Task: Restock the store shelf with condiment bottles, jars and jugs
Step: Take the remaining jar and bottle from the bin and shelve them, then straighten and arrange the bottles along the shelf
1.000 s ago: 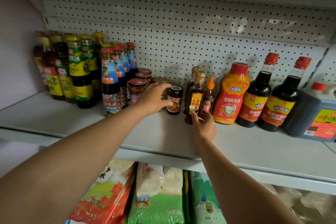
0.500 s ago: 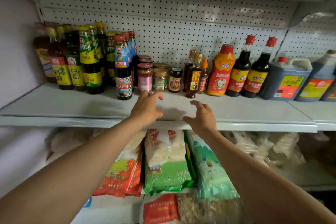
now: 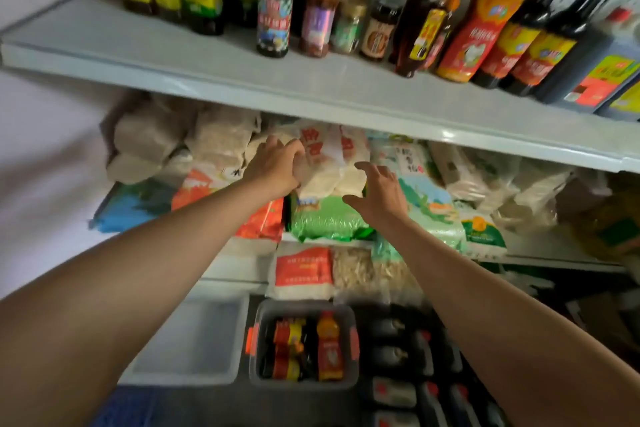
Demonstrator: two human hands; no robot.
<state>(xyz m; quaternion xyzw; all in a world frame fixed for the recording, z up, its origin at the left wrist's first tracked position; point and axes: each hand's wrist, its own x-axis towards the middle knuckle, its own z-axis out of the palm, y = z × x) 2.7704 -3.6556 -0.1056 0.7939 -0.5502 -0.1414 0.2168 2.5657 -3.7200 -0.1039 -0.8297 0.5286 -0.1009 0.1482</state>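
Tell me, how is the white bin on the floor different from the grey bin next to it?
The white bin looks empty; the grey bin holds bottles. The white bin is plain and sits to the left; the grey bin has orange latches on its sides. Both are rectangular, open-topped and stand on the floor below the shelves.

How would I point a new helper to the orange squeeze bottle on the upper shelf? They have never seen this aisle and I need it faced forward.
Start at the white upper shelf with the pegboard back and look along its row toward the right. The orange squeeze bottle stands between small dark bottles with yellow labels and tall dark bottles with red caps. It alone has an orange body, with a red cap and red label.
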